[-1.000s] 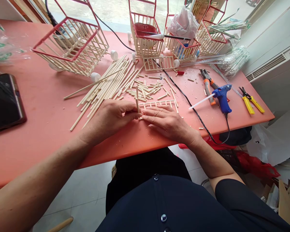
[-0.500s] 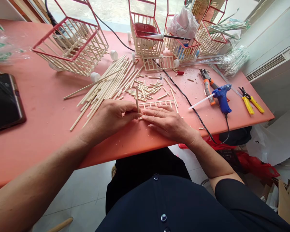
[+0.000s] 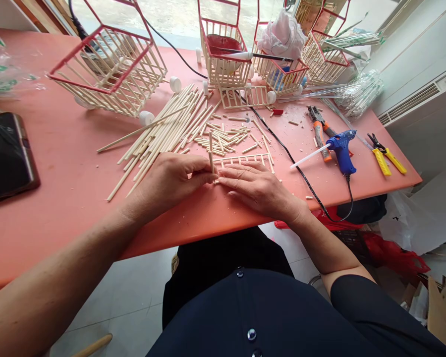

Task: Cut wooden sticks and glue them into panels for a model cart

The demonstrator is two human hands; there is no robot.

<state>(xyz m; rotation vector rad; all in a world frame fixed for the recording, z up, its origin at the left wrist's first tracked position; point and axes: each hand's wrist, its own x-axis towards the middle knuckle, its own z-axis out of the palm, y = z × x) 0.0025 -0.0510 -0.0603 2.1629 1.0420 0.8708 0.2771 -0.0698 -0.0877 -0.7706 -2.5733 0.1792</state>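
My left hand [image 3: 171, 181] pinches a short pale wooden stick [image 3: 210, 151] that stands upright at the left end of a small ladder-like stick panel [image 3: 245, 159] lying on the pink table [image 3: 59, 163]. My right hand [image 3: 258, 191] lies flat, fingers stretched out, pressing down on the near part of that panel. A pile of long sticks [image 3: 163, 131] spreads out just behind my left hand. Several short cut pieces [image 3: 223, 139] lie behind the panel.
Stick-built cages with red frames [image 3: 109, 69] [image 3: 225, 49] stand at the back. A blue glue gun [image 3: 341, 148] with its black cord, orange-handled pliers [image 3: 319, 131] and yellow-handled cutters [image 3: 388, 158] lie to the right. A dark tablet [image 3: 5, 153] sits at the left.
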